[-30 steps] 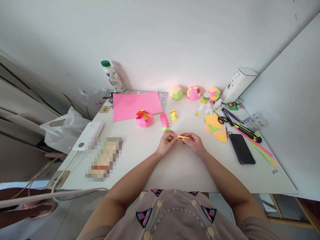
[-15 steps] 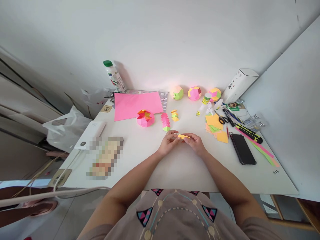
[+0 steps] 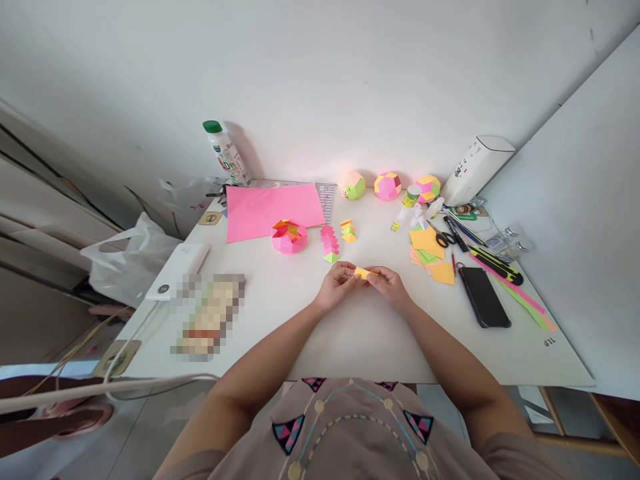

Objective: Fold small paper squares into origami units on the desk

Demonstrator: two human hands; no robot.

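Note:
Between my two hands is a small folded piece of orange-yellow paper [image 3: 365,273]. My left hand [image 3: 338,287] pinches its left end, and my right hand [image 3: 389,285] grips its right end with thumb and fingers. Just beyond the hands lie a row of folded pink paper pieces [image 3: 329,239] with a green one at its near end, and a short row of folded yellow and green pieces [image 3: 349,231]. A half-built pink paper ball [image 3: 289,241], open at the top with orange inside, sits farther left.
Several finished paper balls [image 3: 387,186] line the wall. At right are a glue stick [image 3: 406,205], sticky notes [image 3: 427,243], scissors [image 3: 444,240], a cutter [image 3: 496,265] and a black phone [image 3: 483,297]. A pink sheet [image 3: 250,213], a bottle [image 3: 227,157] and a white power bank [image 3: 179,270] stand left.
The view has shifted very slightly. Both hands keep their hold on the folded orange-yellow paper, with barely any finger movement.

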